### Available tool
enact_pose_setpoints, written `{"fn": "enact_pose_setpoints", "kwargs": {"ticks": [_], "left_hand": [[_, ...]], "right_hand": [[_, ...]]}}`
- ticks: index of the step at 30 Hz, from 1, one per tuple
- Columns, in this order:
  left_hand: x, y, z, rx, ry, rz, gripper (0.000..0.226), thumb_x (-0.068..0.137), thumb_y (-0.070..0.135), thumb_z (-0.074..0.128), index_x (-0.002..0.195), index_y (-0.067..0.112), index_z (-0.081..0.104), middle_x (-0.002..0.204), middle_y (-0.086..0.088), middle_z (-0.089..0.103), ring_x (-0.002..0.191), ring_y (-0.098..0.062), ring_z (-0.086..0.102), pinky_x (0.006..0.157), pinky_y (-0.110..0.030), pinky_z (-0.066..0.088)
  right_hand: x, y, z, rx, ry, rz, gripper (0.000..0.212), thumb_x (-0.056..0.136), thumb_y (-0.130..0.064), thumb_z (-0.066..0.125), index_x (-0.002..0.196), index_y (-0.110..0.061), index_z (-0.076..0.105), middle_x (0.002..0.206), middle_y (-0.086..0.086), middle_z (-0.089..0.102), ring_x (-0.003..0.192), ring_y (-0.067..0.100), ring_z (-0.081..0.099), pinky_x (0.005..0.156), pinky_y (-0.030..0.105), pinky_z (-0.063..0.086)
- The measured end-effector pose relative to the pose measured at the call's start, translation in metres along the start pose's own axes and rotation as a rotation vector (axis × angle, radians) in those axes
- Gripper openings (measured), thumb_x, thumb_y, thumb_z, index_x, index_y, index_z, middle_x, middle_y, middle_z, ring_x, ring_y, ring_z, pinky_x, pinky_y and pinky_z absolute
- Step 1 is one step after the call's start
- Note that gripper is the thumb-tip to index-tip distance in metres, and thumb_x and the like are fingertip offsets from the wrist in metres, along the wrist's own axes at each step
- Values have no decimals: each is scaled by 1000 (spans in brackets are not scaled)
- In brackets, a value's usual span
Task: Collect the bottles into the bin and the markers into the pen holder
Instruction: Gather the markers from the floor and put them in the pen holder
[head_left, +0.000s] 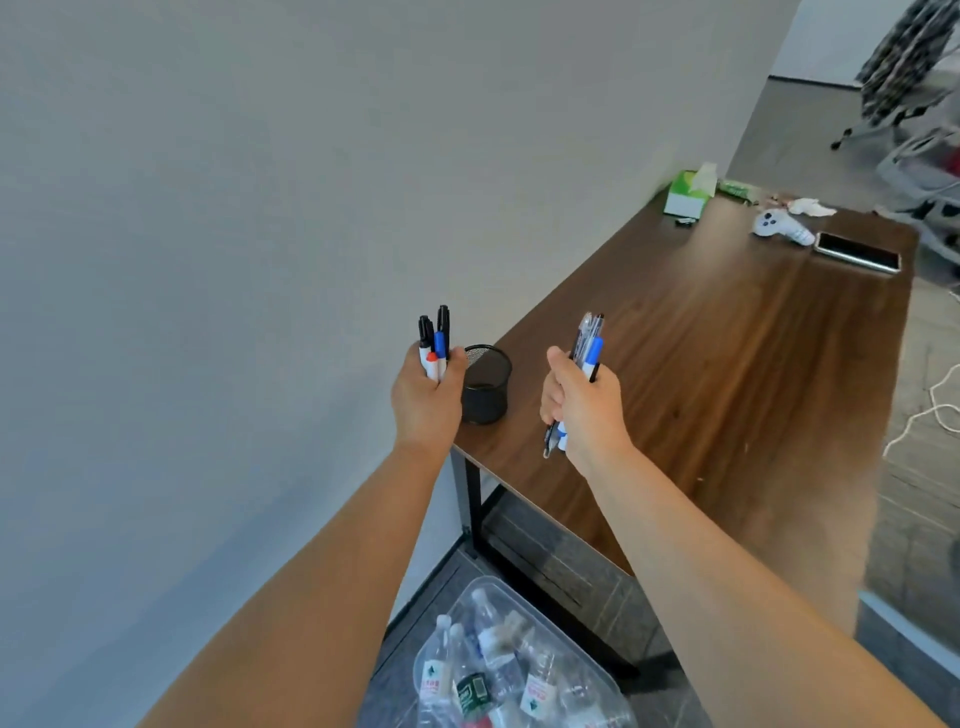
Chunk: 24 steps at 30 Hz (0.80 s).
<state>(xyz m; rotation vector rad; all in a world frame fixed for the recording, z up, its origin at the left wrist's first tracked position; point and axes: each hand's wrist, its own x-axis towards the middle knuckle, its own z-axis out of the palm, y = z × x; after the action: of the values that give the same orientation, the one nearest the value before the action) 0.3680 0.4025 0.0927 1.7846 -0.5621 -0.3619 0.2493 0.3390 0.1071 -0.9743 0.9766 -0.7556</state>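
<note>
My left hand (427, 396) grips a bunch of markers (435, 340) with black, blue and red caps, held upright just left of the black mesh pen holder (487, 387). That holder stands at the near left corner of the brown table (727, 332). To the right of the holder, above the table, my right hand (582, 402) is closed around a second bunch of markers and pens (589, 345). On the floor below, a clear plastic bin (587, 662) holds several plastic bottles (493, 670).
At the table's far end lie a green tissue box (688, 195), a white controller (782, 228), a phone (857, 252) and crumpled paper (810, 207). A grey wall runs along the left. An office chair (914, 119) stands far right; a white cable (930, 410) lies on the floor.
</note>
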Motion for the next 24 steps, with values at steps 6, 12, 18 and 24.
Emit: {"fn": "enact_pose_setpoints", "kwargs": {"ticks": [6, 12, 18, 24], "left_hand": [[42, -2, 9, -62, 95, -58, 13, 93, 29, 52, 88, 18, 47, 65, 2, 47, 64, -18, 49, 62, -26, 45], [65, -1, 12, -105, 129, -117, 24, 93, 28, 52, 72, 25, 43, 61, -1, 47, 52, -15, 46, 60, -27, 46], [71, -8, 12, -42, 109, -110, 22, 95, 28, 50, 75, 23, 42, 59, 0, 48, 51, -11, 49, 57, -21, 44], [79, -16, 29, -40, 73, -130, 21, 95, 29, 49, 75, 26, 43, 60, 3, 50, 53, -8, 53, 62, -21, 46]], "right_hand": [[67, -3, 39, -1, -10, -104, 30, 94, -17, 53, 64, -15, 46, 54, 1, 44, 45, 10, 42, 56, 23, 44], [131, 13, 65, -114, -10, -115, 25, 94, -21, 51, 70, -18, 57, 77, -1, 64, 72, 12, 60, 67, 19, 47], [176, 46, 59, -338, 12, 0, 22, 91, -38, 55, 91, -16, 59, 88, 7, 61, 66, 14, 58, 60, 22, 50], [182, 68, 31, -400, -108, 102, 41, 89, -37, 60, 125, -19, 54, 114, 2, 59, 107, 19, 56, 92, 28, 43]]}}
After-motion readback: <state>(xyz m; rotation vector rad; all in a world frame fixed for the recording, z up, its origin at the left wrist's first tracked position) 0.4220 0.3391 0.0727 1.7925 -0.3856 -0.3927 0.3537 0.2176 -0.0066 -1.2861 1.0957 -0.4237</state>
